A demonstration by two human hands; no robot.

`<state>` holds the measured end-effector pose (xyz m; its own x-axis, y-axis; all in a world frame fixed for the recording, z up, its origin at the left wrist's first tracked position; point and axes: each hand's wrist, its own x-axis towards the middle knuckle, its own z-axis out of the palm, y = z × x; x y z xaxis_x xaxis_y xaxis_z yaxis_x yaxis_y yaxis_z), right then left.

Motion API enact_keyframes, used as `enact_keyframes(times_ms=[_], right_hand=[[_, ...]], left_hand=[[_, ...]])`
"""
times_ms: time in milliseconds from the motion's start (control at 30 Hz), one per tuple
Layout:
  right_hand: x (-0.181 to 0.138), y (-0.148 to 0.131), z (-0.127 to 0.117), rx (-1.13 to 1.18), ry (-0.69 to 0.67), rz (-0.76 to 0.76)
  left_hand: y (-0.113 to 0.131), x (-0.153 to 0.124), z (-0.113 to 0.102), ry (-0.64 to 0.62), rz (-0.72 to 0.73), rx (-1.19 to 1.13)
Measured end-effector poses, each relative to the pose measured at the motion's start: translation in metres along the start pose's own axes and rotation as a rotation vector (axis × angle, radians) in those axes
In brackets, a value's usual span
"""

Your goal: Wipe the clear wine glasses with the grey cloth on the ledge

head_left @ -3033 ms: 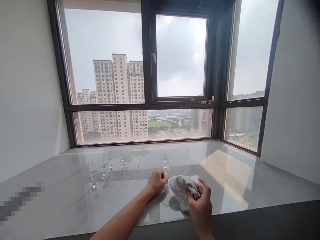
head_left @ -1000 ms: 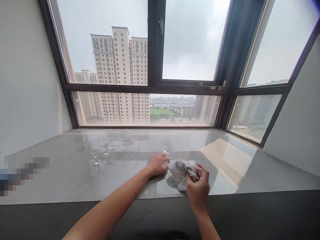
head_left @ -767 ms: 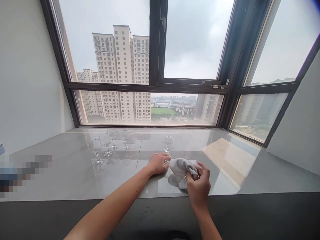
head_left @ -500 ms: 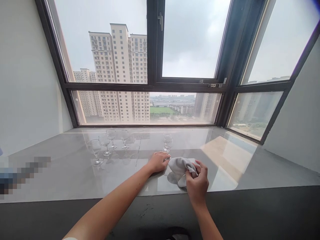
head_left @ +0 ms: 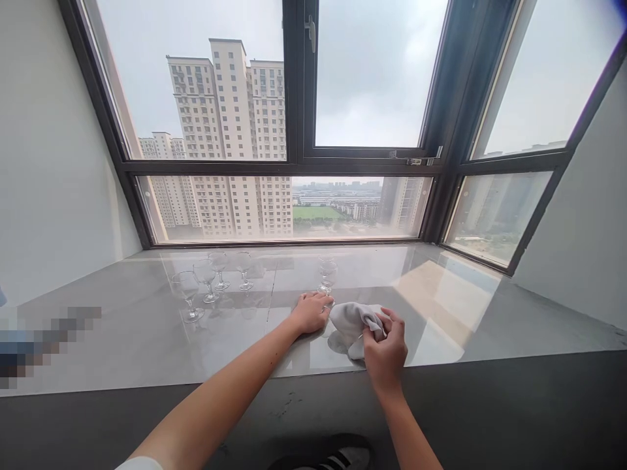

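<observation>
Centre of frame: my left hand (head_left: 310, 312) rests on glossy stone counter (head_left: 147, 346), fingers curled at foot of stemmed glass (head_left: 327, 277); can't tell whether grip closes on it. My right hand (head_left: 385, 344), lower centre, pinches crumpled white cloth (head_left: 351, 320), grip closed. Four stemmed glasses (head_left: 208, 284) stand centre-left, well apart.

Even, overcast daylight is admitted through the far window (head_left: 313, 124); glare is reflected on the glossy sill (head_left: 441, 307), and edges are bowed by wide-angle distortion.
</observation>
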<state>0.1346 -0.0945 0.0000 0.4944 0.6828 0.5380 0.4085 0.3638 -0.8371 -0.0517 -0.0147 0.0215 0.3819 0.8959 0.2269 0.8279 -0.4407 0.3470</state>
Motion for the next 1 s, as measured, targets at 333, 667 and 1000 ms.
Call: enact_keyframes(times_ms=[333,667,1000], right_hand=[[0.001,-0.003,-0.003,-0.022,0.009,0.024],[0.001,0.004,-0.006,-0.045,-0.002,0.057],[0.001,0.004,-0.006,-0.066,0.014,0.069]], left_hand=[[-0.003,0.001,0.002,0.064,-0.004,-0.04],[-0.006,-0.106,-0.054,0.552,0.065,-0.042],[-0.149,-0.194,-0.122,1.094,-0.559,-0.207]])
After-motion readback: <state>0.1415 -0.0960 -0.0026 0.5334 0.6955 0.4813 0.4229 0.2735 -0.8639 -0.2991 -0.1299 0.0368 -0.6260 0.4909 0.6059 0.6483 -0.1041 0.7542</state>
